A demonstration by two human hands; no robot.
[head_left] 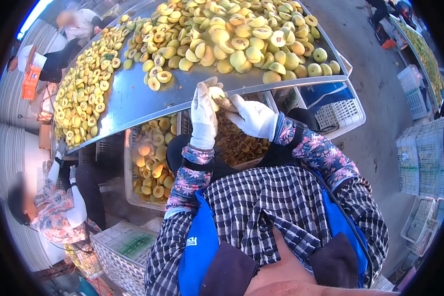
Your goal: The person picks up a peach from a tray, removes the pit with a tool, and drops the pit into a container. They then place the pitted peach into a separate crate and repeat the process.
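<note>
Gloved in white, my left hand (203,118) is closed around a pale yellow piece of stone fruit (215,92), just over the table's front edge. My right hand (254,118), in a white glove too, pinches a short brownish thing (227,104) against the fruit. It looks like the handle of a small tool, but its tip is hidden. Beyond my hands, halved and whole yellow-green stone fruits (232,42) are heaped on the metal table (128,98). Below my hands, between my knees, a crate holds brown pits and scraps (239,143).
A crate of fruit halves (155,163) stands left of my legs. A white basket (343,116) sits at the right under the table. On the left a co-worker (59,212) sits at the same table, near a second fruit pile (86,93). Stacked crates (422,158) line the right side.
</note>
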